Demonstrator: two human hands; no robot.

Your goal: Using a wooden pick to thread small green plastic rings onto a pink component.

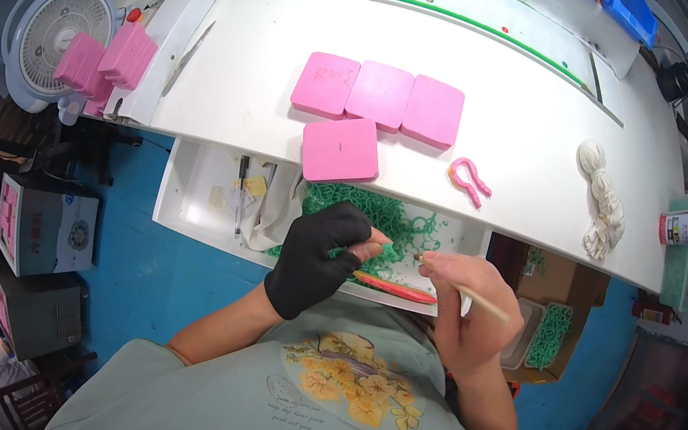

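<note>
Right grip (462, 290) pinches stick (486, 304) over tray (187, 192) of green pieces (380, 211).

A white workbench (551, 139) stands on a blue floor (174, 279) (a white fan (64, 35) at left).

Pink moulds and supplies spread across a white table (517, 125).

Three pink rectangular blocks (379, 96) lie side by side near the middle of the table, a fourth pink block (340, 149) just below them at the near edge. To the right of that block rests a small pink clamp-shaped piece (469, 178); farther right lies a twisted bundle of white cord (601, 200), and past the table's right end stands a spray can (687, 227). At the table's left end more pink blocks (107, 62) are stacked beside a white desk fan (58, 34). A green stripe (411, 4) runs along the table's far side. Below the table's right end, a small tray of green pieces (550, 335) sits.
</note>
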